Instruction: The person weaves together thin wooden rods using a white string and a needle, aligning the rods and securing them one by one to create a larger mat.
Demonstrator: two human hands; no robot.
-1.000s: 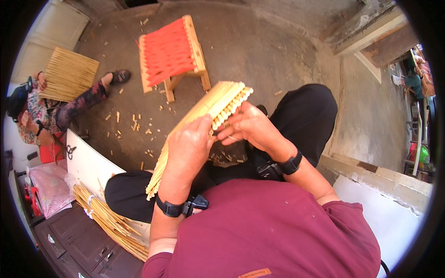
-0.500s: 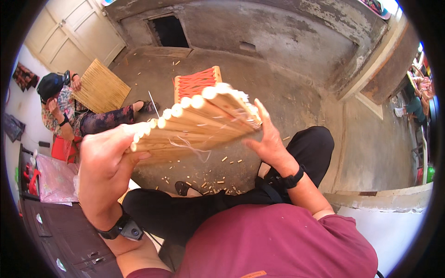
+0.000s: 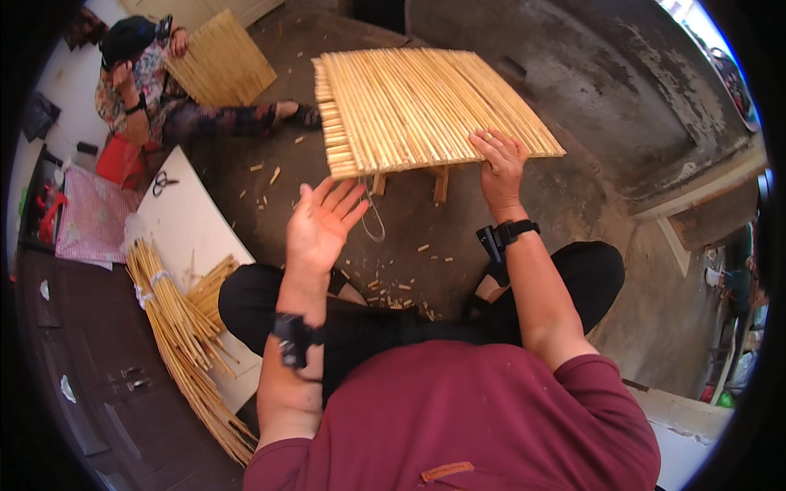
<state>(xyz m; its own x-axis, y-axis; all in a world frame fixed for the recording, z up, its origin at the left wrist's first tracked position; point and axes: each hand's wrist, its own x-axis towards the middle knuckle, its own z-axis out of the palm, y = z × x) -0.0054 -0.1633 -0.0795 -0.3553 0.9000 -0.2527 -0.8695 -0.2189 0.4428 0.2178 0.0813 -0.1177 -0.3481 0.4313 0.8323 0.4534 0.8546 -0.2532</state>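
A flat mat of pale, straight plant stalks (image 3: 426, 102) lies above a stool whose wooden legs (image 3: 440, 185) show below its near edge. My right hand (image 3: 501, 168) grips that near edge, with the fingers on top and the thumb out of sight. Close to the mat's near left corner, my left hand (image 3: 321, 225) is open, palm up and fingers apart, holding nothing. A loop of thin pale thread (image 3: 375, 225) hangs down beside its fingertips. Along the mat's left side, the stalk ends form a second, crosswise layer underneath.
A white board (image 3: 192, 196) at my left carries scissors (image 3: 164, 182) and a tied bundle of stalks (image 3: 168, 299). Short stalk offcuts (image 3: 393, 295) litter the floor. At the far left, another person (image 3: 135, 90) sits with a similar stalk mat (image 3: 223, 61). A dark cabinet (image 3: 98, 360) stands at left.
The mat was tilted up between both hands and now lies flat over the stool, farther away. My left hand has let go of it. The right hand has shifted to its near edge.
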